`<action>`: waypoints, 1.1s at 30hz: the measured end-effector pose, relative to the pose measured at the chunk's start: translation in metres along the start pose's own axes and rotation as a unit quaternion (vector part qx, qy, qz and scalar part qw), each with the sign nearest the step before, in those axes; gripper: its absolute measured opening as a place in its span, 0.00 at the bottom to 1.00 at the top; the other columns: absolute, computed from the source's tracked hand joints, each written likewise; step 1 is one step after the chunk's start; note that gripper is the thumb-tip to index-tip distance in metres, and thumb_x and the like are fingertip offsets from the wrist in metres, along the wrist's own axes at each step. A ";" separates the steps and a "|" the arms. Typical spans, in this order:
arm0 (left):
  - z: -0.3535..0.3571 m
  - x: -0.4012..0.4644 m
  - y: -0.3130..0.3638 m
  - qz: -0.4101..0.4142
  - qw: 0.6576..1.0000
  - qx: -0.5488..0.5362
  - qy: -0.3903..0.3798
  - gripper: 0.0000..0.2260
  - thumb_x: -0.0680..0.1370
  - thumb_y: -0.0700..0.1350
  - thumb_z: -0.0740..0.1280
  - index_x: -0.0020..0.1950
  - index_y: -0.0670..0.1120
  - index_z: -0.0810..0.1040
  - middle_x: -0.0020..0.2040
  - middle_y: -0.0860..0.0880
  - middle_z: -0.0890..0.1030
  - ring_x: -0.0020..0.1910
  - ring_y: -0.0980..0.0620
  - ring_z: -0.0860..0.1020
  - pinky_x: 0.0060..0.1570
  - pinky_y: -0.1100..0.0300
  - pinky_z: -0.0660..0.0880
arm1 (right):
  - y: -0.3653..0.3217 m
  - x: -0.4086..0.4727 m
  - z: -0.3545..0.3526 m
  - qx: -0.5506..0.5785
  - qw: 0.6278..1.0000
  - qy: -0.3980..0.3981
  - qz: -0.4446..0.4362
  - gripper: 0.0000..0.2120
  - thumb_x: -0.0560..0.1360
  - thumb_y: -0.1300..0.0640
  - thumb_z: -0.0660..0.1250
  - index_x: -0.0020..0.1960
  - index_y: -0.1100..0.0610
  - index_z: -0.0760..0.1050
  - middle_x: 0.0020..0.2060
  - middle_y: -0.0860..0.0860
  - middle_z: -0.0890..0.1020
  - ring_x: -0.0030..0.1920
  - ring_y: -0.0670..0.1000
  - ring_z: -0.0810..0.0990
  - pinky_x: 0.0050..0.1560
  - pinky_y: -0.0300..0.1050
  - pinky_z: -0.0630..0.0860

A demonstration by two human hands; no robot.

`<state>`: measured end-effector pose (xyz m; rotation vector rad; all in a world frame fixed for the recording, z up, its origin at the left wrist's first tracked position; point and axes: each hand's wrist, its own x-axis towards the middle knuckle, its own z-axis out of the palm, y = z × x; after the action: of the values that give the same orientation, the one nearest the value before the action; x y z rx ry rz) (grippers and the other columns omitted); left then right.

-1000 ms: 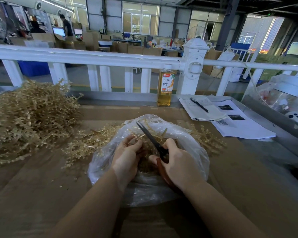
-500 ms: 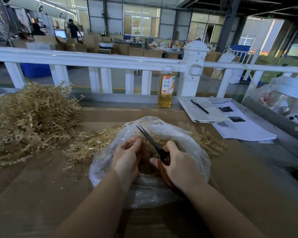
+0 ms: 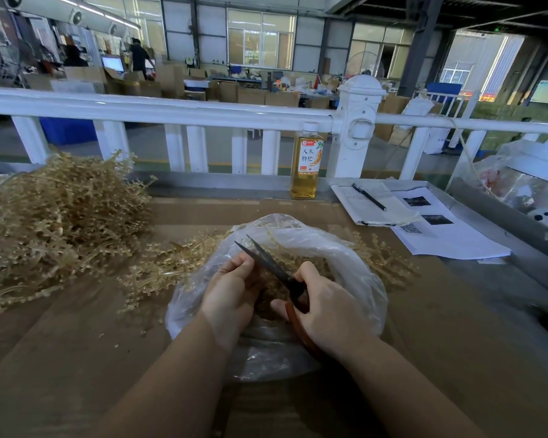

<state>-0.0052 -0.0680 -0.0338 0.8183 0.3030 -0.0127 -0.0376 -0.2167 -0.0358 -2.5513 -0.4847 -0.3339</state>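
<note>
A clear plastic bag (image 3: 358, 273) lies open on the brown table, holding small tan cut pieces. My right hand (image 3: 326, 308) grips dark scissors (image 3: 266, 260) with orange-brown handles; the blades stand slightly apart and point up and left over the bag. My left hand (image 3: 231, 292) is curled above the bag, right beside the blades, pinching a small tan sprig that is mostly hidden by its fingers. Loose tan sprigs (image 3: 171, 267) lie on the table left of the bag.
A large heap of tan branchy stems (image 3: 54, 222) fills the left side. A bottle of yellow drink (image 3: 306, 165) stands by the white railing (image 3: 171, 110). A notebook with a pen (image 3: 372, 200) and printed papers (image 3: 443, 235) lie at the right, with plastic-wrapped items (image 3: 529, 184) beyond.
The scissor blades have parted slightly; before they were together. Both hands stay over the bag with only small shifts.
</note>
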 end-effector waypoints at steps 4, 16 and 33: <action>-0.001 0.002 0.001 -0.018 1.000 -0.019 0.011 0.12 0.81 0.35 0.57 0.41 0.45 0.76 0.28 0.51 0.81 0.27 0.56 0.80 0.41 0.59 0.74 | 0.003 0.000 0.001 -0.004 1.000 -0.011 -0.002 0.19 0.71 0.34 0.65 0.50 0.43 0.60 0.44 0.43 0.76 0.46 0.45 0.75 0.44 0.38 0.67; -0.002 0.002 0.000 -0.011 0.999 -0.016 -0.028 0.11 0.80 0.35 0.58 0.39 0.42 0.73 0.32 0.46 0.81 0.33 0.49 0.80 0.41 0.55 0.78 | 0.001 0.002 0.001 -0.029 1.000 -0.005 -0.005 0.19 0.73 0.35 0.63 0.52 0.47 0.62 0.44 0.46 0.78 0.47 0.48 0.77 0.46 0.42 0.73; 0.001 0.001 -0.001 0.002 1.000 -0.010 -0.026 0.11 0.80 0.34 0.59 0.39 0.41 0.73 0.32 0.45 0.81 0.30 0.51 0.81 0.29 0.62 0.78 | -0.007 0.004 -0.003 -0.025 0.999 -0.017 -0.020 0.16 0.76 0.38 0.61 0.51 0.48 0.60 0.38 0.44 0.74 0.38 0.45 0.72 0.40 0.39 0.65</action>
<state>-0.0044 -0.0692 -0.0336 0.7969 0.2521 -0.0261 -0.0368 -0.2115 -0.0288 -2.6028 -0.5469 -0.3225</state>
